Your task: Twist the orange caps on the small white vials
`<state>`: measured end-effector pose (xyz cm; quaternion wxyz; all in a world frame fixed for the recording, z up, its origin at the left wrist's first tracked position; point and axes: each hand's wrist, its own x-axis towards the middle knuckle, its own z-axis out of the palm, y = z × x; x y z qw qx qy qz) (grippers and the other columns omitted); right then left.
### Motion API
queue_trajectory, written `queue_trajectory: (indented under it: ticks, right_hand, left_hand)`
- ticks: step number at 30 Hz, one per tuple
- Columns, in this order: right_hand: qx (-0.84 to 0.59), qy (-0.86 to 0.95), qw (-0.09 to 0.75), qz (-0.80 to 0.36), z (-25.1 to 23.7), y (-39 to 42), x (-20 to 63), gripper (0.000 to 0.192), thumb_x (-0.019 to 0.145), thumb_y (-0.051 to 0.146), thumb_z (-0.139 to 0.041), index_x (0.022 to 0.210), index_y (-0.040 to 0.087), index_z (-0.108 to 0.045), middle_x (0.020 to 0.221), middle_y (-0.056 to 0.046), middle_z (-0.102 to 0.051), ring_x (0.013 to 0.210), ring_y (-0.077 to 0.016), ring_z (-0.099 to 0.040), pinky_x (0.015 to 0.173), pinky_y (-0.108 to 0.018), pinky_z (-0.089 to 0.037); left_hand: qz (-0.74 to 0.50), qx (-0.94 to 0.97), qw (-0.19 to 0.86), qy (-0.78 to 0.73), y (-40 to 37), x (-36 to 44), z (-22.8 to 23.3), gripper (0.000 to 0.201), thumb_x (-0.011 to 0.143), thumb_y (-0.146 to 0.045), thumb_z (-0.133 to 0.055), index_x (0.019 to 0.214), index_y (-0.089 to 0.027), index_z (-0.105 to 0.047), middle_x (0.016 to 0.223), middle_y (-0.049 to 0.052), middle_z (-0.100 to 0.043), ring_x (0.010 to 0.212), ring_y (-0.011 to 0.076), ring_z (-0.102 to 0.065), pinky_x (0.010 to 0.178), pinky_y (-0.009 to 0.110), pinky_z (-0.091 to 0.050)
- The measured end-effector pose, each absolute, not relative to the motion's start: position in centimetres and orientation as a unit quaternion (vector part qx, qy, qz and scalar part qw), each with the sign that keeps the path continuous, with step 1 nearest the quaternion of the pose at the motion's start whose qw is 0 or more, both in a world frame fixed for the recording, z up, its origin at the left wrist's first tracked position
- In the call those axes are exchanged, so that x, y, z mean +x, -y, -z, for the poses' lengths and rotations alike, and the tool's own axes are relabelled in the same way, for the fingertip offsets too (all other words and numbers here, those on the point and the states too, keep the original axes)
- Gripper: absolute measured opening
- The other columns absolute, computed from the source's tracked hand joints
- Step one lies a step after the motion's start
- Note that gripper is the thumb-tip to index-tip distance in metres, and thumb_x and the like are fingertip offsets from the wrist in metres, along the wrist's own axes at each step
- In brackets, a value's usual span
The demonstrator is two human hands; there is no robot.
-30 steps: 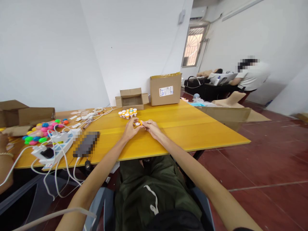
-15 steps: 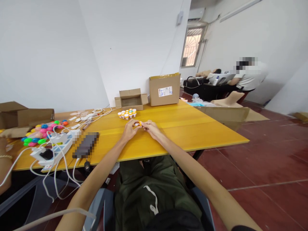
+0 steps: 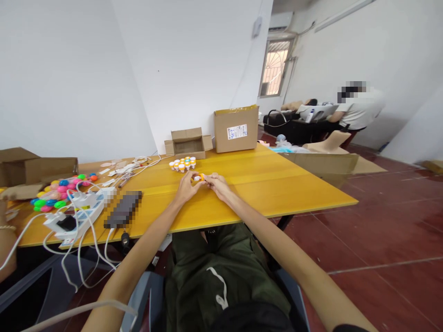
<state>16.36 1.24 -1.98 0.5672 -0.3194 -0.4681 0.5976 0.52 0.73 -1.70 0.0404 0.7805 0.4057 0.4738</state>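
Observation:
Over the wooden table (image 3: 270,180), my left hand (image 3: 187,186) and my right hand (image 3: 216,182) meet around a small orange-and-white piece (image 3: 198,177). Fingers of my left hand curl about its left side, the thumb below it. My right hand pinches it from the right with fingertips together. Its exact kind is too small to make out, and the fingers hide part of it. Just beyond my left hand stands a tight cluster of small orange-and-white pieces (image 3: 182,164) of similar colours, one with a teal top.
Behind the cluster are an open small carton (image 3: 188,146) and a taller cardboard box (image 3: 236,130). To the left lie a dark phone (image 3: 123,209), a power strip (image 3: 85,216) with white cables and colourful plastic balls (image 3: 62,189). A person's arm (image 3: 6,244) shows at the left edge; another person (image 3: 360,110) sits far right.
The small piece has turned slightly between my fingers, showing more of its white part. Both hands have stayed in nearly the same place.

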Motion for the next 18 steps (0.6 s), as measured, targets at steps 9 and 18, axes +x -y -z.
queue_trajectory:
  ticks: [9, 18]
  right_hand:
    - [-0.315, 0.471, 0.562, -0.602, 1.56, -0.91, 16.19, 0.044, 0.045, 0.051, -0.09, 0.051, 0.021, -0.059, 0.056, 0.003, -0.049, 0.057, -0.0104, -0.044, 0.056, -0.028, -0.034]
    - [-0.314, 0.457, 0.559, -0.616, 1.8, -1.15, 16.26, 0.044, 0.045, 0.048, -0.091, 0.052, 0.02, -0.057, 0.055, 0.003, -0.052, 0.059, -0.0112, -0.045, 0.057, -0.028, -0.035]
  left_hand:
    - [-0.472, 0.787, 0.028, -0.398, -0.64, 0.44, 1.41, 0.014, 0.084, -0.031, -0.069, 0.094, -0.022, -0.067, 0.087, 0.003, -0.07, 0.074, 0.0172, -0.062, 0.064, 0.03, -0.05]
    - [-0.459, 0.811, 0.01, -0.363, -0.52, 0.31, 1.16, 0.016, 0.085, -0.025, -0.068, 0.099, -0.021, -0.064, 0.09, 0.004, -0.068, 0.08, 0.018, -0.062, 0.065, 0.028, -0.049]
